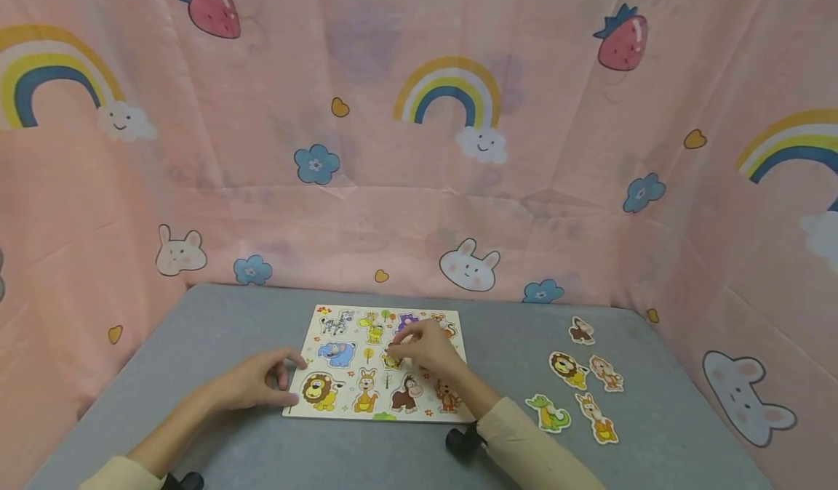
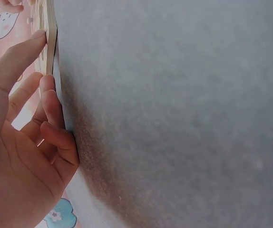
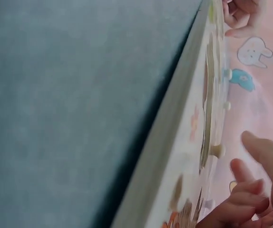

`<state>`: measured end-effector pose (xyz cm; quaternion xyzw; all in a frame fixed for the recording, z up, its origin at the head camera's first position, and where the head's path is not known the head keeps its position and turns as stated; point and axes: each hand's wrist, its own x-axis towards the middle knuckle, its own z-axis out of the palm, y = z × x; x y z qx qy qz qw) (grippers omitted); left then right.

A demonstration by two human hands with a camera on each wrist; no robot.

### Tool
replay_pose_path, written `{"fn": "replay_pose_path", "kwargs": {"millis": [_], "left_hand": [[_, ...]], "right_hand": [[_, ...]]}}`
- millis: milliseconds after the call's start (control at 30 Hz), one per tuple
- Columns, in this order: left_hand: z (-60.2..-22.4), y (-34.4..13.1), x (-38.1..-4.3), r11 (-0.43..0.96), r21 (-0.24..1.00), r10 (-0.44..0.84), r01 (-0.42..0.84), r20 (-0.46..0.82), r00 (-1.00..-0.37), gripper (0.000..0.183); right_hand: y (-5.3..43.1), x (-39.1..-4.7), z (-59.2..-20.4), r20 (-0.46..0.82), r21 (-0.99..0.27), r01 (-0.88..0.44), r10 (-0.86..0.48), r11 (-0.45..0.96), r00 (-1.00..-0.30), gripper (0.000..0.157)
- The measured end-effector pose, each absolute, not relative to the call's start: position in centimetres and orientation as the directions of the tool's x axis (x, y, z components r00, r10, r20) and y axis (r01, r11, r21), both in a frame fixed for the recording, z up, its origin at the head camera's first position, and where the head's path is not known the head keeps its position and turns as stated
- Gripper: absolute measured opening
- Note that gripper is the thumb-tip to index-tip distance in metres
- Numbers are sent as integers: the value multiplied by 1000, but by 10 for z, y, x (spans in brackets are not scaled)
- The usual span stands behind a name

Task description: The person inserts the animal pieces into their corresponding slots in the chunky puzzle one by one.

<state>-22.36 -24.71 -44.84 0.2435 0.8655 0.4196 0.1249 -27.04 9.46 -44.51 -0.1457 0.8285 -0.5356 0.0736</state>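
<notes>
A wooden animal puzzle board [image 1: 347, 363] lies flat on the table. My left hand [image 1: 258, 381] rests at its left side, thumb on the front-left corner and forefinger at the edge further back. In the left wrist view that thumb [image 2: 29, 50] lies along the board's rim, the other fingers loosely bent. Over the board's middle, my right hand [image 1: 428, 352] has its fingertips close above a small green-and-yellow animal piece [image 1: 391, 362], which they partly hide. The right wrist view shows thumb and forefinger apart with nothing between them, near a knob [image 3: 217, 150] on the board.
Several loose pieces lie right of the board: a monkey [image 1: 581, 331], a lion [image 1: 567, 370], a brown animal [image 1: 606, 374], a crocodile [image 1: 548, 414] and a kangaroo [image 1: 598, 419]. A pink patterned curtain [image 1: 393, 228] stands behind the grey table [image 1: 196, 330].
</notes>
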Motion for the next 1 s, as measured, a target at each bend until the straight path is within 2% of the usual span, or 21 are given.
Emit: {"fn": "replay_pose_path", "kwargs": {"millis": [167, 300, 600, 1000], "left_hand": [[-450, -248, -224, 549, 772, 522, 320, -19, -853, 49], [-451, -249, -225, 554, 767, 525, 323, -20, -851, 49], [-450, -249, -225, 540, 769, 537, 342, -2, -844, 49], [-449, -248, -225, 559, 760, 524, 332, -13, -852, 49]], "right_hand": [[100, -272, -443, 64, -920, -197, -367, 339, -928, 28], [107, -273, -442, 123, -912, -260, -395, 318, -911, 32], [127, -276, -441, 175, -921, -295, -408, 255, -896, 29], [166, -274, -434, 191, -896, -335, -426, 293, -884, 28]]}}
